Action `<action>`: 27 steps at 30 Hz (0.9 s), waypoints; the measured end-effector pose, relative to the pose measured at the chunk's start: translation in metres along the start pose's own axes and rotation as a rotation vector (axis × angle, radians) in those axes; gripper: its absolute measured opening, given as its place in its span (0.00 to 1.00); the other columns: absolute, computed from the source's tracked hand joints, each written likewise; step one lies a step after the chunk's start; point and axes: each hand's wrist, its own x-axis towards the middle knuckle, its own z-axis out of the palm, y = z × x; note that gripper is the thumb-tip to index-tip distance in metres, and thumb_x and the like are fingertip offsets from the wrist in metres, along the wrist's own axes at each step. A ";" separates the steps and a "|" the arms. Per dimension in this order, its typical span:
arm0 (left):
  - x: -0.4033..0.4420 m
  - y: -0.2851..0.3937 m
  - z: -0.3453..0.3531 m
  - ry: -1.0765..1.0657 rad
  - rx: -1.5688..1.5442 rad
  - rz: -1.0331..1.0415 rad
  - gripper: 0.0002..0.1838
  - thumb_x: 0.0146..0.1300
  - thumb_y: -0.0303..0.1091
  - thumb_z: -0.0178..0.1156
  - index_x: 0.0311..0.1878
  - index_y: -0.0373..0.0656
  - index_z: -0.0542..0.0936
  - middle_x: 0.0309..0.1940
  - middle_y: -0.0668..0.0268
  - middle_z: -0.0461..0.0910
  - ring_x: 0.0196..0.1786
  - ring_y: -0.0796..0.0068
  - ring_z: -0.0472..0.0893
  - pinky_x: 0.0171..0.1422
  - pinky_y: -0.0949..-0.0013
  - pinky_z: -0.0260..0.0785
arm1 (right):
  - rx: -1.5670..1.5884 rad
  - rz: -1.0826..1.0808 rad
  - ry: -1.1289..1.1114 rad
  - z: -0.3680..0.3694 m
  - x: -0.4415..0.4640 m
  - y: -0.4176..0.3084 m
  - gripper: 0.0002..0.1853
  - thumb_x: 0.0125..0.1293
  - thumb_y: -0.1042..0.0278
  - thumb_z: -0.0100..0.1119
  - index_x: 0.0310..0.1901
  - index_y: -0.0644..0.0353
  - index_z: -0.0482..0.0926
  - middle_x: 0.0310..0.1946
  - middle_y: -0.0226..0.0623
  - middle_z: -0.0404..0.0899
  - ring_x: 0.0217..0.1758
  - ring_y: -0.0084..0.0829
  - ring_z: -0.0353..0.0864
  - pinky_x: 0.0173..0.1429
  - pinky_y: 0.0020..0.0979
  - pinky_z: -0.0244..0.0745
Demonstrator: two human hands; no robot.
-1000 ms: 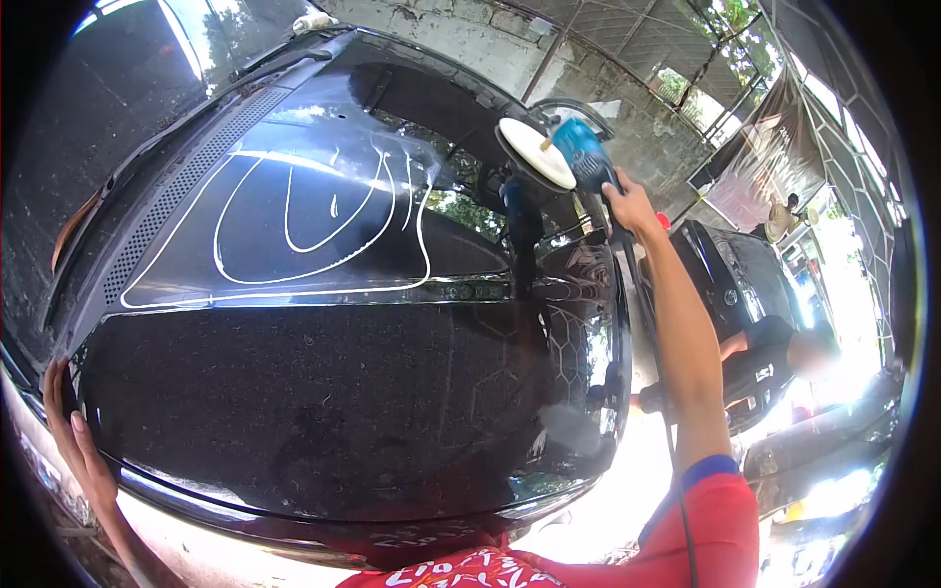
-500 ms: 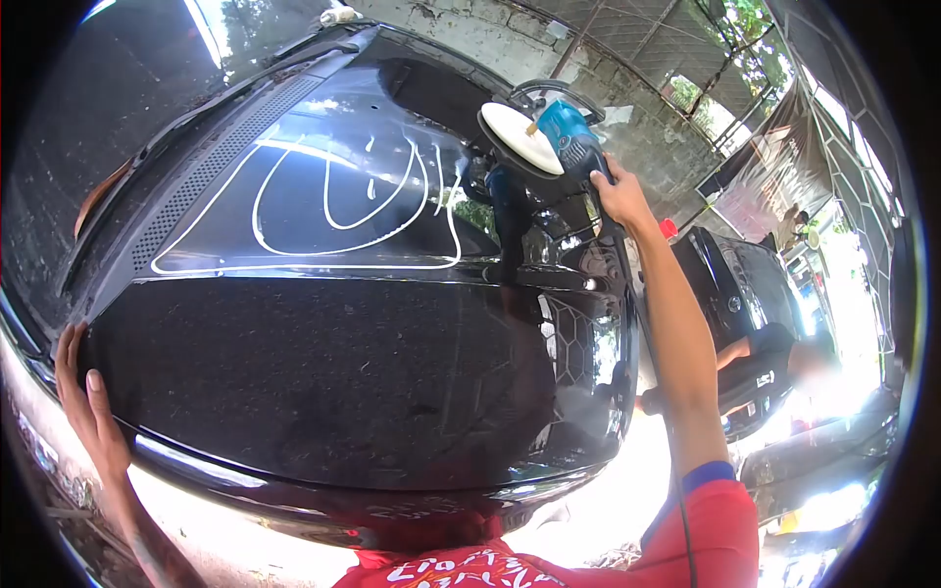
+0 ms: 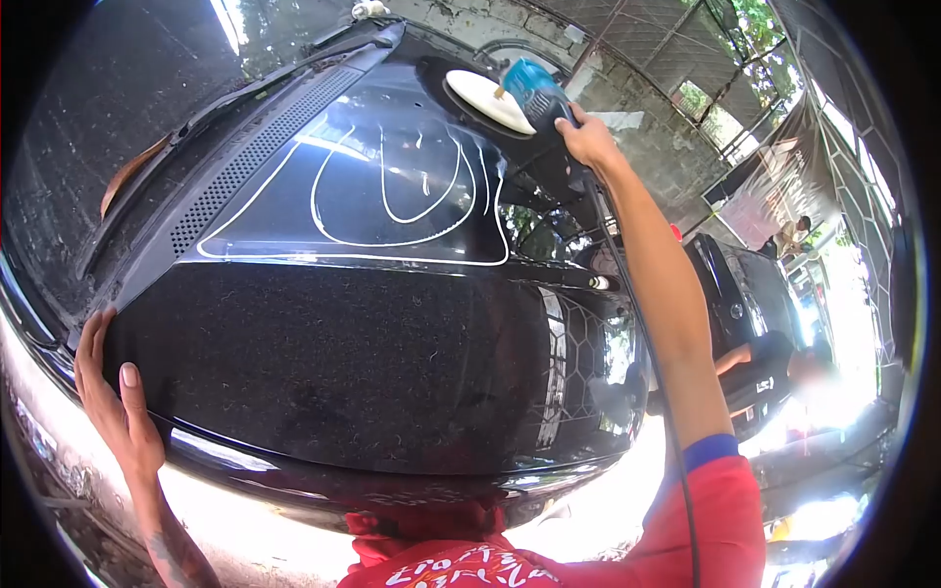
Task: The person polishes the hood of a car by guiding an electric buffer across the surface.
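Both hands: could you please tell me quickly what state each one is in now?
Left hand: open, at the edge of the hood, holding nothing visible.
Right hand: closed, holding the polisher.

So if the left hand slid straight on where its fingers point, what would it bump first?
The left hand would probably meet the near end of the black trim below the windshield, though depth is unclear.

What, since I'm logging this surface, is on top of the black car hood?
White lines, some curved, show on the far half of the hood. A blue polisher and its white pad hide whatever is behind them; pad contact cannot be told.
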 end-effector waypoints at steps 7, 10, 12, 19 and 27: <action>-0.002 -0.010 0.003 -0.001 -0.029 0.022 0.33 0.75 0.55 0.44 0.73 0.40 0.68 0.67 0.51 0.74 0.71 0.53 0.72 0.77 0.54 0.60 | 0.021 0.023 -0.024 -0.006 -0.004 0.013 0.35 0.66 0.55 0.58 0.73 0.60 0.68 0.63 0.59 0.77 0.67 0.49 0.77 0.71 0.37 0.68; -0.003 -0.010 0.003 -0.011 -0.070 0.020 0.33 0.76 0.54 0.45 0.73 0.39 0.67 0.68 0.50 0.73 0.72 0.54 0.71 0.78 0.54 0.59 | 0.094 0.029 -0.014 -0.014 -0.013 0.029 0.34 0.67 0.55 0.58 0.73 0.61 0.68 0.64 0.58 0.77 0.68 0.48 0.77 0.71 0.36 0.67; -0.002 -0.011 0.004 0.006 -0.086 0.001 0.33 0.76 0.54 0.45 0.73 0.39 0.67 0.69 0.50 0.73 0.73 0.54 0.70 0.78 0.55 0.58 | 0.027 0.018 -0.010 -0.024 -0.021 0.039 0.35 0.67 0.55 0.59 0.73 0.61 0.68 0.64 0.57 0.76 0.68 0.48 0.76 0.71 0.36 0.67; 0.009 0.004 0.001 0.008 0.119 -0.079 0.30 0.77 0.53 0.48 0.74 0.47 0.68 0.64 0.50 0.77 0.69 0.52 0.75 0.73 0.53 0.65 | -0.005 -0.044 0.052 -0.041 -0.028 0.112 0.35 0.67 0.54 0.59 0.72 0.61 0.68 0.65 0.60 0.75 0.70 0.50 0.75 0.72 0.37 0.66; 0.127 0.256 0.035 -0.228 -0.165 0.703 0.28 0.66 0.44 0.64 0.64 0.37 0.75 0.58 0.49 0.81 0.61 0.47 0.80 0.66 0.53 0.71 | -0.019 0.008 0.091 -0.072 -0.047 0.193 0.35 0.67 0.52 0.59 0.72 0.62 0.68 0.61 0.64 0.76 0.67 0.56 0.75 0.71 0.40 0.68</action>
